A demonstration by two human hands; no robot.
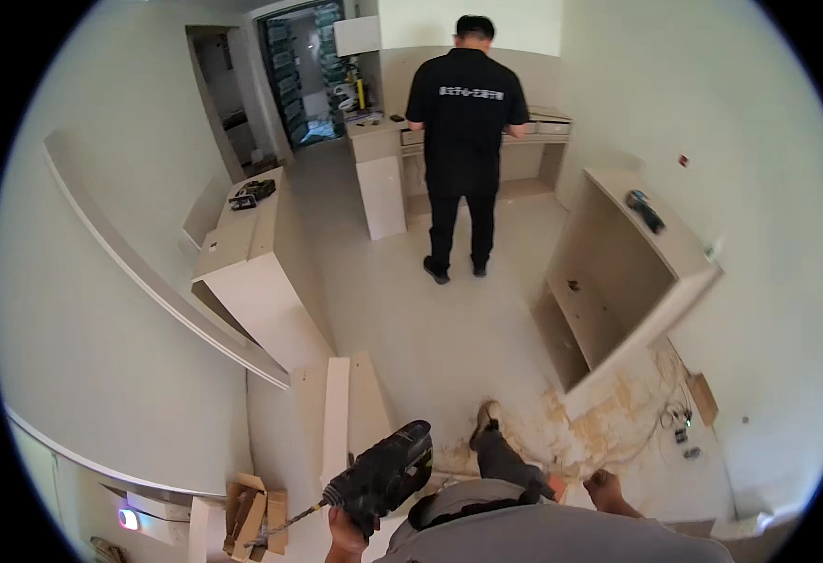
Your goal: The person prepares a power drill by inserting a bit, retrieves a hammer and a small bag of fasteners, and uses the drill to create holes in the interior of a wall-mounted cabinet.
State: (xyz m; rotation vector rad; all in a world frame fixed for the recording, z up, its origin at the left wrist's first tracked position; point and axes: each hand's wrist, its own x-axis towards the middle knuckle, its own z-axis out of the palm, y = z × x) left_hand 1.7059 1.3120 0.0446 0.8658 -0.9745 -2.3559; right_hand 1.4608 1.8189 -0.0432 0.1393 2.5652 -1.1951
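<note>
My left hand (346,533) grips a black power drill (383,474) with a long bit (285,525) that points down to the left, over an open cardboard box (247,507). My right hand (605,491) is low on the right with curled fingers; whatever they may hold is too small to make out. An orange object (555,488) lies just left of it. My grey-clad leg and shoe (487,432) show between the hands, above dusty sawdust patches (609,422) on the floor.
A person in black (463,122) stands facing a built-in counter (543,131). Cabinet carcasses stand left (275,296) and right (670,235), each with a tool on top. A long panel (158,263) leans along the left wall. Cables (674,418) lie at lower right; a doorway (308,84) is at back.
</note>
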